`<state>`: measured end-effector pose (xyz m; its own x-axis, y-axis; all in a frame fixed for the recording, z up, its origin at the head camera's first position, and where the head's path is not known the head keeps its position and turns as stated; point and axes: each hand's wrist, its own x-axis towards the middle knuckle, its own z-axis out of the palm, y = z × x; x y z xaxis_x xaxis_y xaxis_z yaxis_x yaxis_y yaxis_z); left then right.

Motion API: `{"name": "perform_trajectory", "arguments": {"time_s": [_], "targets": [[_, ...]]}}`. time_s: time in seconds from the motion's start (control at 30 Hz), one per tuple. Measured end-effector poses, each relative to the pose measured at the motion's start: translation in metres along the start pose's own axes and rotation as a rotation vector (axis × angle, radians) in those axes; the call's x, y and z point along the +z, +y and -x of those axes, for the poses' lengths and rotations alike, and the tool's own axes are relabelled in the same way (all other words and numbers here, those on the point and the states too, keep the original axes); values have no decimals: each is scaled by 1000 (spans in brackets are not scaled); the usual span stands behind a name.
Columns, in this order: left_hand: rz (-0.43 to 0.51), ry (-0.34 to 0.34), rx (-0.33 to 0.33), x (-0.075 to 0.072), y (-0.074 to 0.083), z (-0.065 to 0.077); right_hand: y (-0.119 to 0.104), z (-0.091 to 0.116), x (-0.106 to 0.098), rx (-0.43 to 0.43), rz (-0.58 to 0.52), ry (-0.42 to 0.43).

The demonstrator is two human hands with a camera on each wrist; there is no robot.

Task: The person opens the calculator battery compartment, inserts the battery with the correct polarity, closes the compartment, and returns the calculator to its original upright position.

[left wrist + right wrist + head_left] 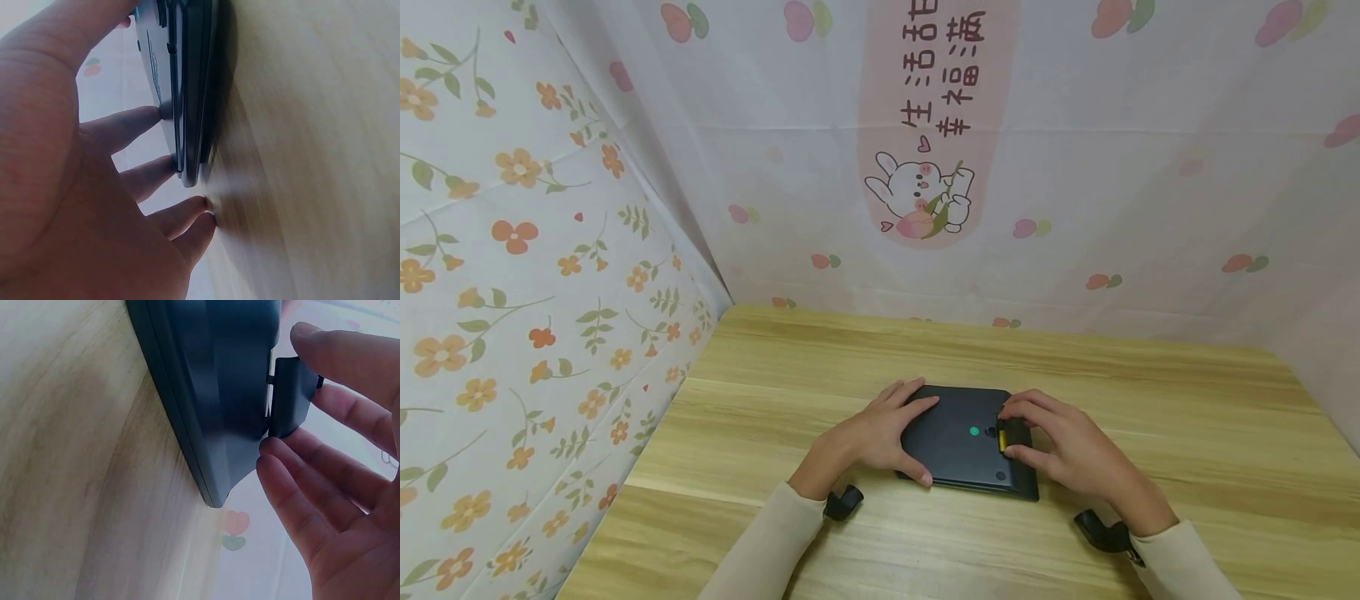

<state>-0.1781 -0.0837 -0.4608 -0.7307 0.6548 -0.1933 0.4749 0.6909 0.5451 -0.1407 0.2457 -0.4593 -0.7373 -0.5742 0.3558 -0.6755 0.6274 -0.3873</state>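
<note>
A flat black device (951,437), shaped like a calculator lying face down, rests on the table, a round green sticker on its back. My left hand (883,429) spreads over its left end, thumb at the near edge, two fingertips on the casing and two lower fingers on the tabletop. At the device's right end, my right hand (1071,450) pinches a small black battery cover (292,397) between thumb and fingers. The cover stands tilted up from the back, small tabs showing at its edge. A yellow strip (1002,442) appears beside it in the head view.
The wood-grain table (760,400) extends around the device on all sides. A printed white curtain (805,183) hangs behind the table, and a floral one (512,250) hangs at the left. Both wrists wear black camera mounts (1103,532).
</note>
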Motion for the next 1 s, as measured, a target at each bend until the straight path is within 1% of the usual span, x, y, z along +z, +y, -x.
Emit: {"name": "perform_trajectory", "arguments": {"time_s": [0.3, 0.5, 1.0], "targets": [[1, -1, 3, -1, 0, 0, 1, 0, 1, -16, 10, 7], [1, -1, 7, -1, 0, 0, -1, -1, 2, -30, 40, 16], [0, -3, 2, -2, 1, 1, -4, -2, 2, -23, 46, 17]]}}
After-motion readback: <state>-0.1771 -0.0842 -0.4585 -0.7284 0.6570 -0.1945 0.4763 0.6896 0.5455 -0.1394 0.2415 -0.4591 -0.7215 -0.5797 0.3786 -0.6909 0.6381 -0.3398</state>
